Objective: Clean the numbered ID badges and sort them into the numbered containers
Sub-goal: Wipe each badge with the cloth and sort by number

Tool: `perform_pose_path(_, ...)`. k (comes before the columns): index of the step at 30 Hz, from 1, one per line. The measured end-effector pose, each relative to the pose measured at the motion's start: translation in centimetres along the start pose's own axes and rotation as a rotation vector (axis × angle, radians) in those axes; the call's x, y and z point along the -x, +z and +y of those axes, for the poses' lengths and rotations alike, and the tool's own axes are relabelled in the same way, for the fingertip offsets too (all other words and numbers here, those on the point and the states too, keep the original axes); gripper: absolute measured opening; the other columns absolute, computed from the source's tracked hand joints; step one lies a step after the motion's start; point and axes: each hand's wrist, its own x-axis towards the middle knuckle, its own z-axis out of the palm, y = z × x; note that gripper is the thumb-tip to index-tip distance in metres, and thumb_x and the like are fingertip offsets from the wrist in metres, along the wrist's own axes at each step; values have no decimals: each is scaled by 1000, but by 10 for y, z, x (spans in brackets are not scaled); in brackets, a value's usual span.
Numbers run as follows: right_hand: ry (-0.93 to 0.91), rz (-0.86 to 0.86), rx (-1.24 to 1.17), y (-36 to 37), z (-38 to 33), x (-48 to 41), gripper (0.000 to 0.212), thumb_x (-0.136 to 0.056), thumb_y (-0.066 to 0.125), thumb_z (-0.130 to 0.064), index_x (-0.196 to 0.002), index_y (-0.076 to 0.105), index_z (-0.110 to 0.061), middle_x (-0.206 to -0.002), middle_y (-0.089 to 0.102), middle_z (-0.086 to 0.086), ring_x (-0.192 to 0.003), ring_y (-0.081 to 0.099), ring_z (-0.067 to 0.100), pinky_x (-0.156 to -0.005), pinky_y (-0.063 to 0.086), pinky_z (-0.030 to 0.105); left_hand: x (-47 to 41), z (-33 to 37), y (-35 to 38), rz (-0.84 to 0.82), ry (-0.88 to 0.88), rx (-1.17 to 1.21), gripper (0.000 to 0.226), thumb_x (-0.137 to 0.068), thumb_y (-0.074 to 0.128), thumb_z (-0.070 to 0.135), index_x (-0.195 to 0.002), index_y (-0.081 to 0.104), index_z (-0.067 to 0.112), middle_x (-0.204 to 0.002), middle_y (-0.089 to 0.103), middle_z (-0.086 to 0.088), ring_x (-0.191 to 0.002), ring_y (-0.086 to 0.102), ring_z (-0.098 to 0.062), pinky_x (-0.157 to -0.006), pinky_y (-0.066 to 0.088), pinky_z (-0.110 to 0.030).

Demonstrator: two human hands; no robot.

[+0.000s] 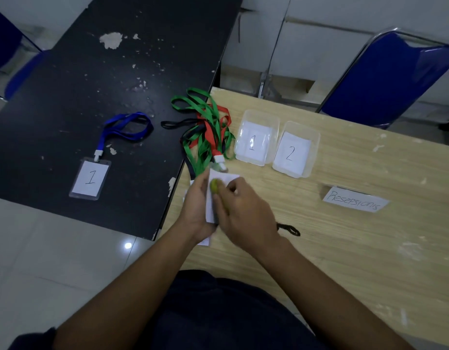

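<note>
My left hand [197, 205] holds a white ID badge [219, 181] by its left edge, above the wooden table's left side; its number is hidden. My right hand [243, 210] grips a yellow-green cloth [215, 186] and presses it against the badge's face. A red lanyard [210, 130] runs from the badge clip into a tangle of green, red and black lanyards [205, 122]. Two clear containers stand to the right: container 1 [256, 136] and container 2 [295, 150]. A badge marked 1 [90, 178] with a blue lanyard [127, 126] lies on the black table.
The black table [104, 72] adjoins the wooden table [344, 248] on the left. A folded paper sign [354, 198] lies right of my hands, a black cord [290, 229] near my right wrist. A blue chair [385, 77] stands behind the wooden table. More white badges lie under my left hand.
</note>
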Motion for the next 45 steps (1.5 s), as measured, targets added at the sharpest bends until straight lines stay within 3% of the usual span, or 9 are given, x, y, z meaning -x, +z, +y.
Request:
perform_pose_path(2,-50,-55,3,3,2,11,39,-101,44,-35,-133,56,-18,-95,51,6,-69,50,22,-45,31,25,2,6,-3,-2,10,-22,50,-94,46,47,-105,78,10,-112,71,-15,-96,70,-27,-90,56,-36)
perform_pose_path(6,168,-9,103,1,23,10,40,-102,42,-36,-133,57,-17,-101,54,7,-79,53,22,-49,31,26,3,0,-1,4,-26,-72,51,-100,38,50,-114,72,14,-103,73,-9,-83,71,-23,-69,58,-33)
perform_pose_path(14,384,32,85,10,30,12,38,-103,33,-40,-127,58,-24,-98,51,2,-81,52,19,-52,33,26,6,-9,4,1,-2,-207,41,-89,52,48,-111,70,18,-97,68,-6,-80,64,-21,-69,52,-32)
perform_pose_path(17,435,41,33,15,43,19,36,-103,31,-43,-119,59,-27,-97,50,0,-77,51,17,-52,36,26,9,-9,1,4,-4,-221,55,-77,58,50,-119,66,16,-109,66,-13,-91,62,-31,-77,51,-40)
perform_pose_path(21,535,33,-58,25,71,43,34,-102,34,-43,-120,59,-28,-103,50,-1,-77,55,17,-56,44,29,7,-12,-4,-33,-84,-177,55,-86,52,49,-124,63,11,-123,64,-21,-108,60,-39,-84,50,-51)
perform_pose_path(32,920,167,-111,55,155,90,31,-101,47,-36,-118,49,-10,-118,48,11,-101,53,29,-64,44,36,-6,-25,-14,71,-123,-272,44,-101,45,40,-134,58,14,-122,67,-19,-101,67,-34,-81,54,-44)
perform_pose_path(36,985,165,-96,60,163,92,36,-100,50,-31,-124,48,-4,-124,45,18,-112,47,34,-74,49,43,-8,-28,-15,79,-145,-309,46,-103,40,39,-136,55,11,-129,63,-22,-111,63,-37,-95,47,-49)
perform_pose_path(41,972,99,-107,65,161,95,44,-97,54,-30,-132,43,-4,-132,41,19,-117,43,37,-85,49,48,-7,-28,-17,26,-161,-305,46,-103,38,38,-133,57,8,-122,67,-24,-106,67,-37,-85,55,-50)
perform_pose_path(45,998,30,53,57,149,93,51,-93,55,-34,-137,42,-12,-146,33,15,-133,33,34,-104,32,52,-8,-27,-19,48,-142,-306,45,-103,39,36,-135,55,7,-123,66,-25,-113,64,-41,-99,47,-60)
